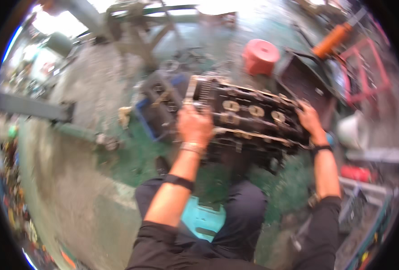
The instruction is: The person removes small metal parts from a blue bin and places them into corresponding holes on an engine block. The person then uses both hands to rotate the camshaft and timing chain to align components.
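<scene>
In front of my knees an engine cylinder head (253,122) is held tilted, its long side running left to right. It is dark, with pale edges, several light rings along the middle and a ribbed strip near its left end. My left hand (195,127) is closed round the left end of its near edge. At the right end, my right hand (310,119) grips the corner, fingers over the top edge. Motion blurs the small parts, and the underside is mostly hidden.
A dark crate with blue edges (156,105) holding metal parts stands to the left. Behind are a red stool (260,56) and a dark tray (305,83). An orange cylinder (332,41), a red frame (366,74) and a white bucket (352,130) are at right. Between my legs is a turquoise stool (201,218).
</scene>
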### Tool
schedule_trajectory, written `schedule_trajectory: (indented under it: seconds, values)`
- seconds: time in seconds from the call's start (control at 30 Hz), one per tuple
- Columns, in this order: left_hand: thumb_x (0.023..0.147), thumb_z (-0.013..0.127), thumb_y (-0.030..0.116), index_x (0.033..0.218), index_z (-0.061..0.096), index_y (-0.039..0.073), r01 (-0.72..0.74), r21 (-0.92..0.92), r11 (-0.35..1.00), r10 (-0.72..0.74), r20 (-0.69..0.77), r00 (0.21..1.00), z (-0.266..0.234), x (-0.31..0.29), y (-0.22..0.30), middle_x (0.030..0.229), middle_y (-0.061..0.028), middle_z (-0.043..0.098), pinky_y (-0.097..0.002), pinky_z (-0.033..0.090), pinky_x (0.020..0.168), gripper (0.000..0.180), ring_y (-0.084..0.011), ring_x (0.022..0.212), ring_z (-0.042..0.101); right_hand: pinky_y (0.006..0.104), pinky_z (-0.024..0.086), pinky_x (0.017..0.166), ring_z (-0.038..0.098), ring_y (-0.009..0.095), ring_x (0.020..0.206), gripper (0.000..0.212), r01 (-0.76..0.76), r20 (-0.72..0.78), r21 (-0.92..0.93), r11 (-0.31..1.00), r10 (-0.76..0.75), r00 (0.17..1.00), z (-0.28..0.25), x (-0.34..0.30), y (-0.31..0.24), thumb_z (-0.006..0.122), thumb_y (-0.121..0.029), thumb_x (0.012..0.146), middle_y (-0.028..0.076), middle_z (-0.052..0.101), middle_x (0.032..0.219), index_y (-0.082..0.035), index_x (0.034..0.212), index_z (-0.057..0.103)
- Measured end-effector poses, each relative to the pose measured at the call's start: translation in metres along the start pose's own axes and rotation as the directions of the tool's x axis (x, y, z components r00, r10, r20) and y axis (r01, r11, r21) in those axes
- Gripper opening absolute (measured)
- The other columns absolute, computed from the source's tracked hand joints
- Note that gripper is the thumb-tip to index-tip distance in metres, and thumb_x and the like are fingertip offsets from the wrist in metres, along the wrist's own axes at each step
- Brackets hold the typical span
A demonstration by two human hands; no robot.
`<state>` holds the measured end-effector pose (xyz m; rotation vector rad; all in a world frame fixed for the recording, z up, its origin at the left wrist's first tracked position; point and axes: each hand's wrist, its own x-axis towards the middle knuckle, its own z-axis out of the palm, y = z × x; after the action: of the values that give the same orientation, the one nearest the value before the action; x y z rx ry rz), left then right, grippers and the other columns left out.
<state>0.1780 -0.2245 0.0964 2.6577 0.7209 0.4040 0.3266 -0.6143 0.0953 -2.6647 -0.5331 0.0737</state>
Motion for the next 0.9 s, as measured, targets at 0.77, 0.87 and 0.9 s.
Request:
schedule_trajectory:
  seconds: [0.77, 0.87, 0.9]
  values:
    - [0.091, 0.056, 0.047, 0.116, 0.047, -0.003, 0.148, -0.06, 0.987, -0.145, 0.053, 0.988, 0.002, -0.001, 0.005, 0.11, -0.0232, 0.057, -0.0489, 0.044, 0.088, 0.057, -0.041, 0.105, 0.055, 0.0303, 0.052, 0.065, 0.065, 0.015, 0.075, 0.036, -0.222, 0.234, 0.265, 0.938, 0.161, 0.959, -0.013, 0.007, 0.005, 0.063, -0.001, 0.083, 0.005, 0.071, 0.089, -0.009, 0.118, 0.066]
    - [0.091, 0.056, 0.047, 0.116, 0.047, -0.003, 0.15, -0.074, 0.986, -0.145, 0.064, 0.987, 0.002, 0.0, 0.005, 0.109, -0.0231, 0.057, -0.0492, 0.045, 0.088, 0.056, -0.0411, 0.104, 0.056, 0.0333, 0.051, 0.083, 0.066, 0.02, 0.096, 0.039, -0.024, 0.094, 0.11, 0.994, 0.014, 0.995, -0.008, 0.002, 0.003, 0.065, -0.006, 0.083, 0.012, 0.069, 0.109, -0.007, 0.122, 0.063]
    - [0.091, 0.056, 0.047, 0.116, 0.047, -0.003, 0.151, -0.077, 0.986, -0.146, 0.064, 0.987, 0.002, 0.0, 0.005, 0.109, -0.023, 0.057, -0.0493, 0.045, 0.087, 0.056, -0.0411, 0.104, 0.056, 0.0345, 0.049, 0.088, 0.063, 0.022, 0.102, 0.042, 0.016, 0.073, -0.027, 1.0, -0.014, 0.997, -0.005, 0.001, 0.003, 0.067, -0.009, 0.083, 0.013, 0.067, 0.113, -0.006, 0.124, 0.062]
